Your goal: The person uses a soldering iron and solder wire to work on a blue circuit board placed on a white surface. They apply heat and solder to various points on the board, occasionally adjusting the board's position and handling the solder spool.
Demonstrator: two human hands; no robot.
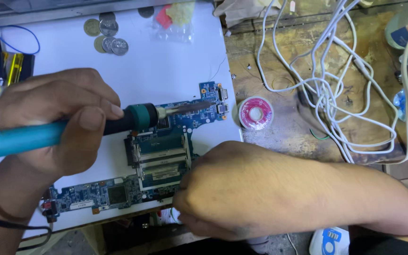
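Note:
A blue circuit board (pixel 166 156) lies on a white sheet (pixel 161 71). My left hand (pixel 57 118) grips a soldering iron (pixel 72 127) with a teal handle and black collar; its metal tip reaches right over the board's upper right corner, near the small connectors. My right hand (pixel 232 189) rests as a closed fist at the board's lower right edge, pressing on it. Whether it holds anything is hidden under the fingers.
Several coins (pixel 107 38) lie at the top of the sheet beside a small clear bag (pixel 173 21). A pink-labelled spool (pixel 256 113) sits on the worn wooden bench, right of the board. Tangled white cables (pixel 331 89) cover the right side. A small yellow-and-black device (pixel 10 66) is at the left.

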